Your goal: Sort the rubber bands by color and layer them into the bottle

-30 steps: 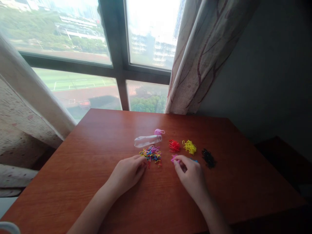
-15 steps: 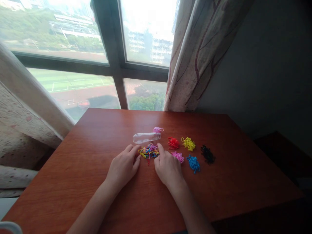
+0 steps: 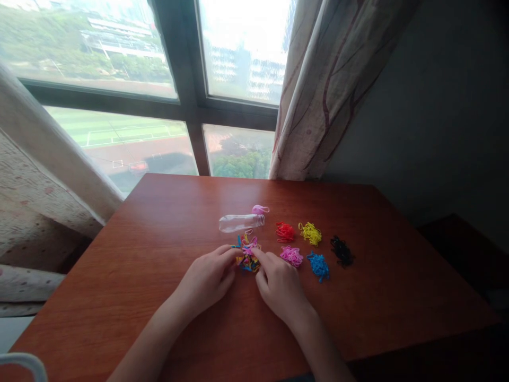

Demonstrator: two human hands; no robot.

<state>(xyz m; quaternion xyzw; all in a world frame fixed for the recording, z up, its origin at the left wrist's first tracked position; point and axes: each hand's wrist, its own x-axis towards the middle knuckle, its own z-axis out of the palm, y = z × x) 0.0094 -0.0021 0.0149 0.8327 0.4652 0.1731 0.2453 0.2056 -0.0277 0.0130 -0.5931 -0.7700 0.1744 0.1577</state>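
Note:
A small heap of mixed-colour rubber bands (image 3: 249,260) lies on the table between my two hands. My left hand (image 3: 209,271) touches its left side, the index finger stretched over the bands and the thumb apart below. From the right, my right hand (image 3: 281,284) reaches in with its index fingertip on pink bands at the top of the heap. Both hands' other fingers are partly hidden. Just right of my right hand sits a pile of pink rubber bands (image 3: 291,256). Behind the heap lies a clear bottle (image 3: 240,223) on its side, with a pink cap (image 3: 260,209) beside its neck.
Further right are separate piles of red bands (image 3: 285,232), yellow bands (image 3: 310,233), blue bands (image 3: 318,266) and black bands (image 3: 341,251). The brown table (image 3: 131,270) reaches back to a window and curtains (image 3: 306,106). A white curved rim (image 3: 27,362) shows at lower left.
The mixed heap has been drawn nearer and gathered closer, with pink bands now on top. My left index finger has moved right onto it. The camera view has shifted slightly.

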